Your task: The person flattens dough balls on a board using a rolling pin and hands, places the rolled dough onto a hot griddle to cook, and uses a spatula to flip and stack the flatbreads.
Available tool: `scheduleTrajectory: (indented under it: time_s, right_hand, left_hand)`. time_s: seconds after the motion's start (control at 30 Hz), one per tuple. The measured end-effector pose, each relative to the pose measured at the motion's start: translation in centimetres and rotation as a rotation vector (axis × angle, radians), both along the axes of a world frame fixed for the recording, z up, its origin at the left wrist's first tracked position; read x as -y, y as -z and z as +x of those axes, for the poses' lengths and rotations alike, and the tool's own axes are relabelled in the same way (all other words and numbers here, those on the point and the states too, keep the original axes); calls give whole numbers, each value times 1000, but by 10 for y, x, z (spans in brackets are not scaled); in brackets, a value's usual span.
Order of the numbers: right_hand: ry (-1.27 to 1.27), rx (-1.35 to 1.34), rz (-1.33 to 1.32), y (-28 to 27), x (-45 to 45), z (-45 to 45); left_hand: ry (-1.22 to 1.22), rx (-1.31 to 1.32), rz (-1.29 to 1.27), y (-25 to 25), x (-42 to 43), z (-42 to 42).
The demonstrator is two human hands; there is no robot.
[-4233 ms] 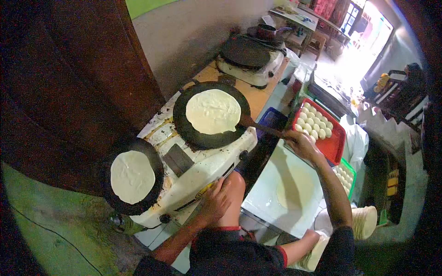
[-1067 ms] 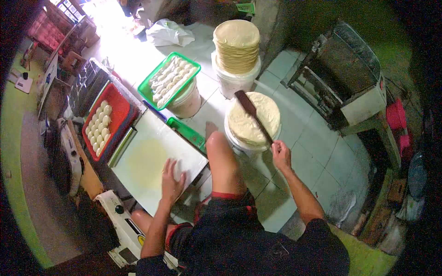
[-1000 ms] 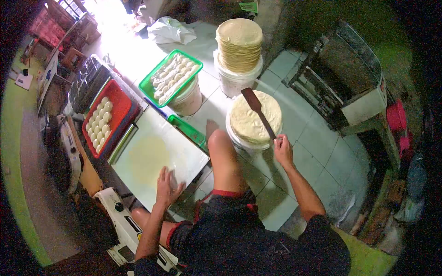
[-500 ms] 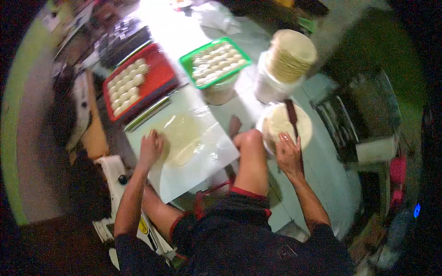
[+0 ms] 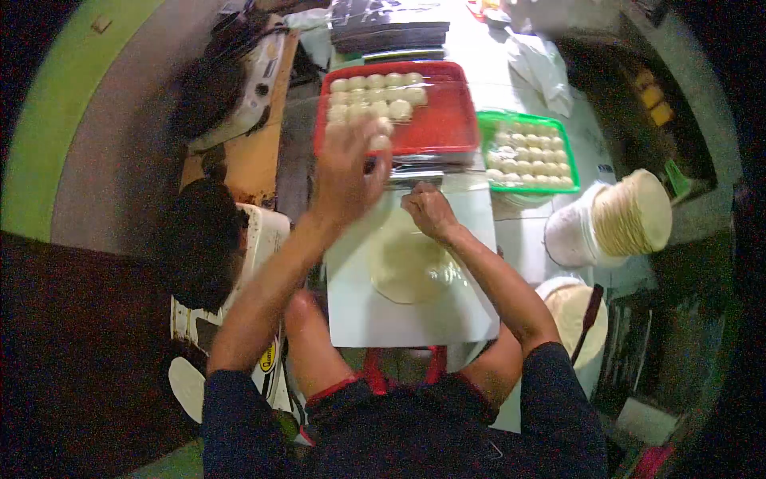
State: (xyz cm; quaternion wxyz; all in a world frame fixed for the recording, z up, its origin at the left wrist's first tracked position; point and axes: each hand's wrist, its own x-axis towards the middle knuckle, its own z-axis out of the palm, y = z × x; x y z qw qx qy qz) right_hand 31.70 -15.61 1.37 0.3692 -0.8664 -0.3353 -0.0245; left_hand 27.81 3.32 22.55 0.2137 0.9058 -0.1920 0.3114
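A white board [image 5: 351, 311] lies before me, with a flat round of dough [image 5: 407, 275] under shiny clear plastic sheet [image 5: 447, 275]. My right hand [image 5: 431, 209] is closed at the far end of the board, its fingers seemingly pinching the sheet's edge. Blurred by motion, my left hand [image 5: 351, 172] reaches over the front of the red tray [image 5: 447, 120], fingers apart. Dough balls [image 5: 379, 96] sit in rows in that tray, and a few are right at my left fingertips. Whether the hand touches one is unclear.
To the right, a green tray [image 5: 532, 188] holds more dough balls. Stacked flat rounds [image 5: 638, 215] rise from a white bucket [image 5: 570, 231]. Below stands another pile of rounds [image 5: 562, 307] with a dark-handled tool [image 5: 589, 319] on it. A white appliance [image 5: 267, 227] is at my left.
My right hand has left the pile of rounds and come to the board's far end. My left hand has moved from the board's left side up to the red tray. The view has turned left.
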Motion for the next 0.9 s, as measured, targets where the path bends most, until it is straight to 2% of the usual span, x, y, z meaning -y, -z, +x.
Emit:
scheduleTrajectory:
  time_s: [0.03,0.07,0.1,0.17,0.27,0.3,0.37,0.4,0.47,0.5,0.57,0.6,0.67,0.7,0.73,0.77,0.8,0.83,0.9]
  right_hand:
    - [-67,31,-15,7,-12,4]
    - [-109,48,-21,12,-21,6]
    - [-148,64,-29,14,-27,6]
    - [-219,114,-85,21,-32,8]
    - [-333,260,21,26,-32,16]
    - [-409,275,61,31,-29,17]
    - [-557,315,146,38,-18,23]
    - [-597,217,46,38,-10,27]
    - [-664,25,-156,21,3,37]
    - [-684,-224,-577,-34,-2,45]
    - [-878,-248,-866,-36,-7,71]
    - [-969,-256,-1010,-37,-5,78]
    - [-981,-723,-677,-34,4,81]
    - [-971,-941,-495,-29,11,81]
    - [-949,-1147,-308,-21,19,82]
    - [-815,-1593,-6,4,34,70]
    - [-731,-1837,127,-20,43,57]
    - [-705,-1721,64,-20,46,44]
    - [-734,-1536,-29,-34,51,21]
  left_hand:
    - [70,-151,-122,27,-3,-22]
    - [51,-196,-177,56,-2,-43]
    - [51,-315,-162,93,-10,-60]
    - [-72,-509,-210,148,-14,-89]
    - [-165,-433,-248,191,-15,-89]
    - [-234,-480,-236,199,-12,-83]
    - [-223,-419,-155,209,-8,-78]
    - [-216,-387,-115,212,-7,-75]
    - [-105,-415,-193,214,-10,-77]
    - [-51,-428,-205,219,-13,-80]
    - [-9,-373,-166,213,-5,-85]
    - [-67,-572,-349,210,2,-92]
    - [-184,-960,-716,204,11,-105]
    - [-224,-915,-709,198,15,-103]
    - [-217,-980,-869,208,15,-104]
    - [-207,-1040,-1031,232,13,-106]
    - [-196,-1095,-1197,244,10,-106]
    - [-230,-1236,-1134,236,6,-106]
    - [-108,-1458,-1358,219,8,-117]
